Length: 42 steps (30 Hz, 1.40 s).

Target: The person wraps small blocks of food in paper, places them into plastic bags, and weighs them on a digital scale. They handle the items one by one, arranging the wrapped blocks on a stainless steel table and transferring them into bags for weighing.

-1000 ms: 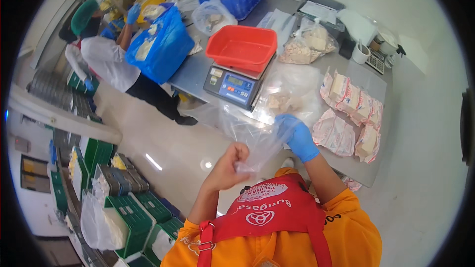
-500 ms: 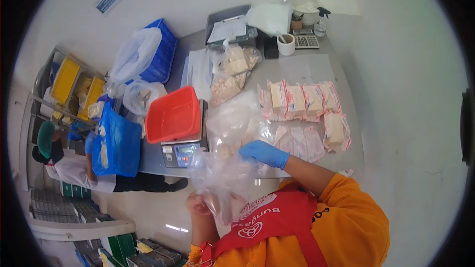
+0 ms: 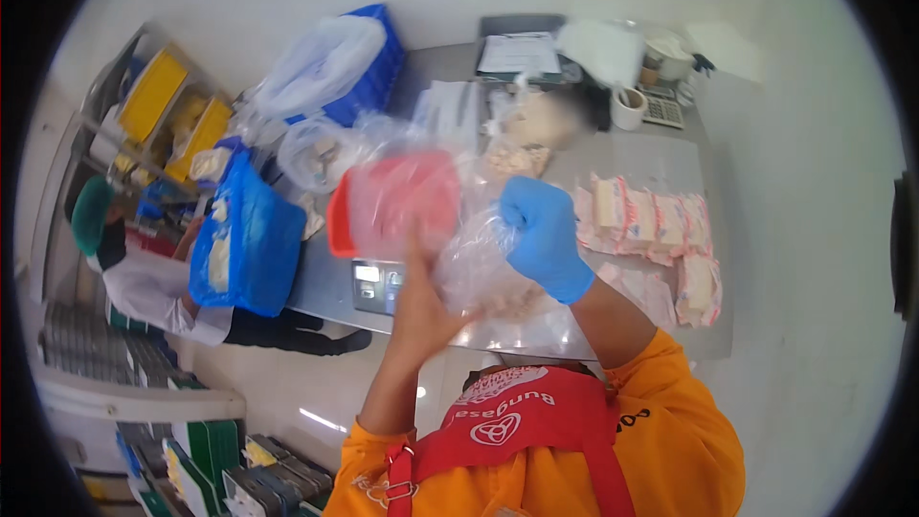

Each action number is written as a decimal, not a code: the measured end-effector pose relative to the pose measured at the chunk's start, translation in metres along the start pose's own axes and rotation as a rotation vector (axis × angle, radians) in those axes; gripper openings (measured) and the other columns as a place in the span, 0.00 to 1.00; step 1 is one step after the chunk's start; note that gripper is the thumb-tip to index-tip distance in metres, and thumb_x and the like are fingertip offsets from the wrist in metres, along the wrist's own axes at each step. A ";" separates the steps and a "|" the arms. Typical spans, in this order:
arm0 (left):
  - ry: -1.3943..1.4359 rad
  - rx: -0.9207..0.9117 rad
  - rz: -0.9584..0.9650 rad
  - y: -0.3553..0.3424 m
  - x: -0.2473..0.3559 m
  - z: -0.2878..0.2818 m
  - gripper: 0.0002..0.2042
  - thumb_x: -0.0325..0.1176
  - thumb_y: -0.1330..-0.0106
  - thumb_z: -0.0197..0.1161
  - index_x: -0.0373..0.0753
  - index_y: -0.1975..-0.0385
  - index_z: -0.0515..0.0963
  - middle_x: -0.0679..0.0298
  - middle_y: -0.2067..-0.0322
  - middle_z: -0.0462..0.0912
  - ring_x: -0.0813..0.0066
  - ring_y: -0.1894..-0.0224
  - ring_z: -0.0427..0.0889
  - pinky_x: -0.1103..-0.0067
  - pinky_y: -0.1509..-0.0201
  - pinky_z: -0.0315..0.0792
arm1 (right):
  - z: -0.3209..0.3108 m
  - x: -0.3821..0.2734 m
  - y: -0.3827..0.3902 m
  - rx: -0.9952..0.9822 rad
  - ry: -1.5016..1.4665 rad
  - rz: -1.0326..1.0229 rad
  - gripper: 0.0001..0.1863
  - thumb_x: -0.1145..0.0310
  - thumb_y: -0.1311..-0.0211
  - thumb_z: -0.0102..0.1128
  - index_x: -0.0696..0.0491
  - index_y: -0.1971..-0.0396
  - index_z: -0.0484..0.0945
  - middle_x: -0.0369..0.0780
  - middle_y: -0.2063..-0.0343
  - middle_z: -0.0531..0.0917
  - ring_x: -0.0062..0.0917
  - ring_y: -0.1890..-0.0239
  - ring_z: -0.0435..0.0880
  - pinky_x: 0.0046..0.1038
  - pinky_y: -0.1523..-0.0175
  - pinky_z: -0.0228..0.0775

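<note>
A clear plastic bag (image 3: pixel 476 263) spreads across the table's near edge, with pale crumbly pieces (image 3: pixel 517 303) under its film. My right hand (image 3: pixel 548 239), in a blue glove, is closed in a fist around the gathered film. Bare and blurred, my left hand (image 3: pixel 424 311) lies against the bag's left side, fingers stretched upward and thumb apart. The upper film flares over a red plastic tub (image 3: pixel 339 215), which rests on a digital scale (image 3: pixel 373 284). Whether my left fingertips are inside the film or outside it, I cannot tell.
Pale blocks in white-and-red wrappers (image 3: pixel 656 220) line the table's right side. Behind are a filled bag (image 3: pixel 517 158), a white mug (image 3: pixel 628 108), a calculator (image 3: pixel 662 107) and a lined blue crate (image 3: pixel 383 67). At left, a co-worker (image 3: pixel 158 278) stands by a blue-lined bin (image 3: pixel 254 254).
My left hand has risen from low near my apron to beside the tub. The right fist has moved farther away, and the film has swung up over the tub. The view has shifted left.
</note>
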<state>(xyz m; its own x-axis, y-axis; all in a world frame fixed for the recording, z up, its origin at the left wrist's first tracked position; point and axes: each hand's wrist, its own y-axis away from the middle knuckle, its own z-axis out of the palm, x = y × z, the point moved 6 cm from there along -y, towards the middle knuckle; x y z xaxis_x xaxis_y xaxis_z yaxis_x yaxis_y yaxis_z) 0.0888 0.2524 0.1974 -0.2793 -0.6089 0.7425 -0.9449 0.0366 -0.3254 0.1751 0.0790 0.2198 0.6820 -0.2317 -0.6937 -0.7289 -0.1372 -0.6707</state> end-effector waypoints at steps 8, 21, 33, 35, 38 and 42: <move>-0.447 0.284 0.435 0.012 -0.055 -0.093 0.34 0.21 0.49 0.66 0.46 0.37 0.71 0.51 0.46 0.72 0.48 0.43 0.73 0.62 0.35 0.65 | 0.046 0.113 -0.014 0.176 0.095 0.275 0.09 0.83 0.56 0.54 0.55 0.72 0.74 0.43 0.76 0.77 0.36 0.71 0.78 0.32 0.63 0.70; -0.488 -0.270 -0.147 -0.017 -0.153 -0.131 0.38 0.21 0.50 0.60 0.37 0.33 0.58 0.40 0.41 0.69 0.36 0.48 0.76 0.56 0.47 0.74 | 0.189 -0.037 -0.007 -0.484 0.283 -0.339 0.26 0.67 0.51 0.66 0.51 0.47 0.77 0.47 0.48 0.80 0.41 0.42 0.76 0.38 0.37 0.68; -0.294 0.083 0.067 -0.050 -0.140 -0.096 0.35 0.26 0.48 0.65 0.42 0.35 0.66 0.48 0.31 0.61 0.43 0.41 0.74 0.60 0.43 0.73 | 0.294 0.137 0.037 -0.841 0.888 -0.078 0.24 0.58 0.36 0.55 0.41 0.39 0.76 0.45 0.46 0.81 0.41 0.42 0.80 0.49 0.36 0.67; -0.295 0.130 0.104 -0.049 -0.154 -0.086 0.32 0.26 0.48 0.66 0.42 0.38 0.69 0.44 0.32 0.62 0.45 0.34 0.68 0.63 0.37 0.71 | 0.296 0.141 0.030 -0.982 0.857 -0.026 0.23 0.57 0.36 0.54 0.40 0.41 0.78 0.45 0.49 0.84 0.41 0.43 0.81 0.53 0.34 0.66; -0.346 0.196 0.086 -0.041 -0.160 -0.083 0.29 0.27 0.47 0.67 0.40 0.40 0.72 0.45 0.33 0.64 0.45 0.34 0.68 0.64 0.36 0.69 | 0.288 0.103 0.000 -1.337 0.684 0.074 0.21 0.61 0.37 0.55 0.43 0.44 0.81 0.44 0.50 0.85 0.40 0.43 0.81 0.48 0.36 0.69; -0.378 0.434 0.248 -0.026 -0.124 -0.097 0.28 0.27 0.44 0.67 0.36 0.41 0.72 0.46 0.35 0.68 0.46 0.34 0.69 0.64 0.33 0.66 | 0.196 0.016 -0.024 -0.794 -0.092 -0.124 0.19 0.71 0.39 0.58 0.52 0.46 0.81 0.45 0.49 0.84 0.36 0.45 0.82 0.36 0.43 0.74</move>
<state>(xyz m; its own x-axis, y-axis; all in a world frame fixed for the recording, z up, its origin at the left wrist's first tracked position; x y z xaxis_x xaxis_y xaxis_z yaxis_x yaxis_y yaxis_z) 0.1312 0.4038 0.1708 -0.3268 -0.8646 0.3816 -0.6822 -0.0637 -0.7284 0.2152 0.2672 0.1736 0.7378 -0.0944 -0.6684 -0.4493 -0.8077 -0.3818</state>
